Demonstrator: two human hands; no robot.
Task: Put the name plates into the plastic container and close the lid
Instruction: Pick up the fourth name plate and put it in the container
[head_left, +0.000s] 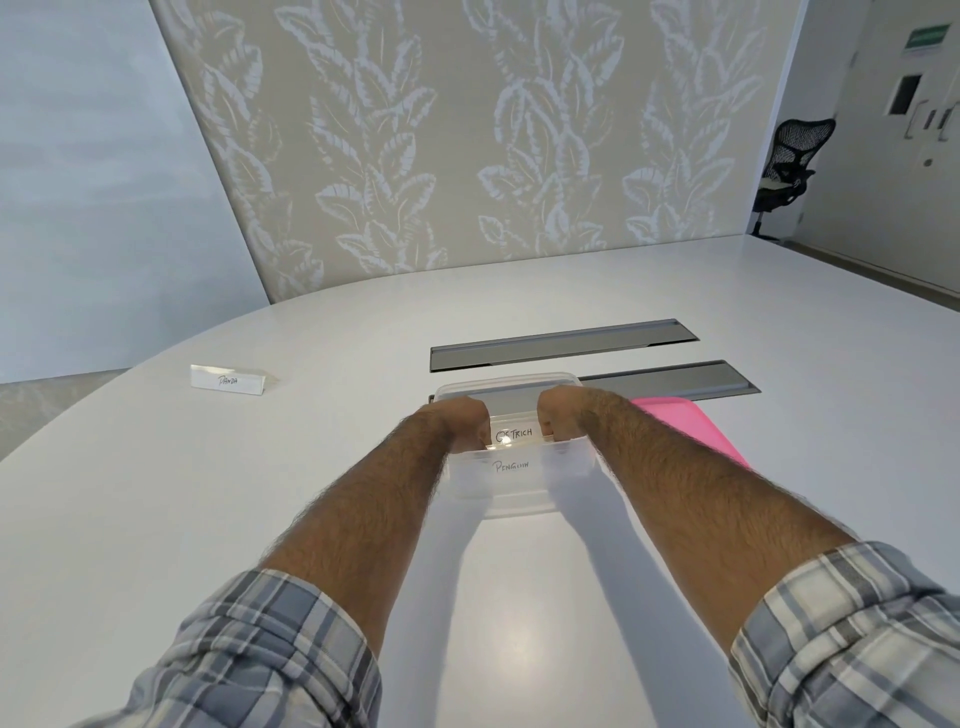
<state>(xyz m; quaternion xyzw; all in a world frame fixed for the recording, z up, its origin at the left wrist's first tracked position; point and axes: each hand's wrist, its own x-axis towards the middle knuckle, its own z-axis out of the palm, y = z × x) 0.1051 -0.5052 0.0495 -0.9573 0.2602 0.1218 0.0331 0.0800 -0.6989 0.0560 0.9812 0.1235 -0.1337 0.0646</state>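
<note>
Lowering the OSTRICH name plate (515, 434) into the clear plastic container (519, 483), both hands are reaching inside: left hand (460, 420) and right hand (563, 413) are curling shut on its two ends, likely keeping it level. The PENGUIN plate (511, 466) is already sitting against the near wall. The PANDA plate (228, 380) is waiting far left on the table (156, 493), well apart. The pink lid (696, 428) is lying just right of the container, probably parked for closing.
</note>
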